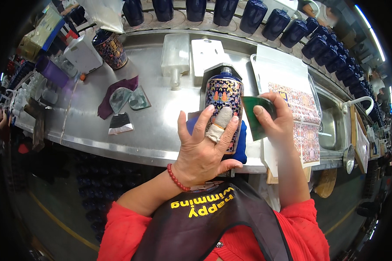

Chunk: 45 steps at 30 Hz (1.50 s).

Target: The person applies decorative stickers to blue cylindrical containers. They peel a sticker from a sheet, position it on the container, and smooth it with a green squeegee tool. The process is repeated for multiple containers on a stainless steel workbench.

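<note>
A dark blue bottle (224, 93) with a colourful floral pattern lies in front of me, its neck pointing away, on a dark cradle with blue cloth (243, 150) beside it. My left hand (204, 148) rests over its lower part, fingers spread and stretched out. One of these fingers wears a whitish cloth wrap. Between thumb and fingers, my right hand (276, 115) pinches a flat green scraper (255, 119), held just right of the bottle. Patterned decal sheets (307, 141) lie to the right of that hand.
On the steel bench (146, 139) are cloth and film pieces (122, 100), a clear bottle-shaped container (176, 56) and a white block (207, 54). Another patterned bottle (110, 50) stands far left. Blue bottles (253, 16) line a conveyor behind. A sink (331, 124) is at right.
</note>
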### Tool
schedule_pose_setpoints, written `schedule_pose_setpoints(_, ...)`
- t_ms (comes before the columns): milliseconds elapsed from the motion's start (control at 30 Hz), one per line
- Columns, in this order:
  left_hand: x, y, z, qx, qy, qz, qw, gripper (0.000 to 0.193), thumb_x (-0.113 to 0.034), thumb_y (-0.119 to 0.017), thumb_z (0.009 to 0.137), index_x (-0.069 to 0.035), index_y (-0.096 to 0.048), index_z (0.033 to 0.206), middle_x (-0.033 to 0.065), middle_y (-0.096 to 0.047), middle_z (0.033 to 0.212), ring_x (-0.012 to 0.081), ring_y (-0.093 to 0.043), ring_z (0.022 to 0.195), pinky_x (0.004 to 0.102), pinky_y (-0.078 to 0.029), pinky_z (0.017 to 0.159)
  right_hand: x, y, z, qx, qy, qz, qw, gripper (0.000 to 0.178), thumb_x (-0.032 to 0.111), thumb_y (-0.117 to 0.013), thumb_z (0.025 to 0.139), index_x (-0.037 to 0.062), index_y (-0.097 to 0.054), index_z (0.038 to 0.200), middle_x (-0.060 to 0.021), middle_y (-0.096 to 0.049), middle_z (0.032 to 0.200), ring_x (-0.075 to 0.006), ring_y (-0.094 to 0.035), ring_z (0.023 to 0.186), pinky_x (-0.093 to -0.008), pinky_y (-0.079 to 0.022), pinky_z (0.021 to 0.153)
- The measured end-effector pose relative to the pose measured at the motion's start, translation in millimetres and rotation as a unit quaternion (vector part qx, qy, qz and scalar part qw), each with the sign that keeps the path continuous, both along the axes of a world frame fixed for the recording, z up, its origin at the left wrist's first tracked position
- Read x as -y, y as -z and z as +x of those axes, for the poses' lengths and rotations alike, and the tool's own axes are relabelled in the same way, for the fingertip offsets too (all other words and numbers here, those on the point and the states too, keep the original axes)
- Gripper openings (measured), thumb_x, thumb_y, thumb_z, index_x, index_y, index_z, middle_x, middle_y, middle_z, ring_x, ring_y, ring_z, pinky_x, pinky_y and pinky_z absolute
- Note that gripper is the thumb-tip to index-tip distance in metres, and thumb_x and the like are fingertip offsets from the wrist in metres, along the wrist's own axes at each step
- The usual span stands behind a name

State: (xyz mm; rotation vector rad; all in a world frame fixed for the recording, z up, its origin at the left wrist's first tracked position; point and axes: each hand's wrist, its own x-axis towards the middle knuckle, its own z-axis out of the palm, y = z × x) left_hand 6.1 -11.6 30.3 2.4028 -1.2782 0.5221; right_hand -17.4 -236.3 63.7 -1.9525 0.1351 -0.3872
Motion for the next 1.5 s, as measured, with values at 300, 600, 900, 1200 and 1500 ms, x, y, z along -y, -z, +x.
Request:
schedule_pose_setpoints(300,19,-14,5,-0.028,-0.006,-0.006,1.0,0.099,-0.077,-0.049,0.086,0.0,-0.05,0.147,0.0268,-0.055,0.143,0.044,-0.034,0.145,0.0718,-0.002,0.116,-17,29,-18,-0.023,0.037,0.161,0.986,0.018,0.014,-0.067,0.099,0.0022,-0.06,0.11,0.0006,-0.064,0.093,-0.0052,-0.056,0.083,-0.0217,-0.048,0.073)
schedule_pose_setpoints(600,21,-21,15,-0.051,-0.023,-0.032,0.998,0.1,-0.074,-0.056,0.086,0.003,-0.047,0.149,0.0263,-0.053,0.144,0.0429,-0.04,0.143,0.0717,-0.009,0.117,-18,28,-16,-0.056,0.038,0.15,0.986,0.02,0.016,-0.067,0.099,0.0028,-0.059,0.112,0.0004,-0.062,0.094,-0.0059,-0.055,0.085,-0.0223,-0.047,0.074)
schedule_pose_setpoints(900,32,-26,30,-0.047,-0.045,-0.04,0.997,0.103,-0.072,-0.055,0.088,0.012,-0.043,0.147,0.0319,-0.06,0.129,0.0481,-0.042,0.139,0.0669,-0.017,0.118,-15,42,-14,-0.021,0.026,0.172,0.984,0.023,0.018,-0.067,0.099,0.0022,-0.058,0.113,-0.0014,-0.062,0.095,-0.0076,-0.055,0.086,-0.0238,-0.048,0.077)
schedule_pose_setpoints(1200,40,-22,43,-0.028,-0.083,-0.017,0.996,0.093,-0.073,-0.047,0.092,0.0,-0.049,0.148,0.0351,-0.054,0.133,0.0563,-0.031,0.139,0.0752,-0.019,0.111,-13,44,-15,-0.026,0.02,0.147,0.989,0.025,0.019,-0.068,0.099,0.0015,-0.058,0.114,-0.003,-0.062,0.098,-0.0092,-0.056,0.091,-0.0248,-0.048,0.081)
schedule_pose_setpoints(1500,37,-17,46,-0.047,-0.085,-0.062,0.993,0.093,-0.074,-0.042,0.095,0.001,-0.046,0.15,0.0353,-0.053,0.135,0.0571,-0.032,0.138,0.0753,-0.02,0.11,-13,44,-15,-0.034,0.021,0.155,0.987,0.025,0.02,-0.067,0.099,0.0018,-0.058,0.114,-0.0027,-0.061,0.098,-0.0086,-0.055,0.089,-0.0244,-0.048,0.079)
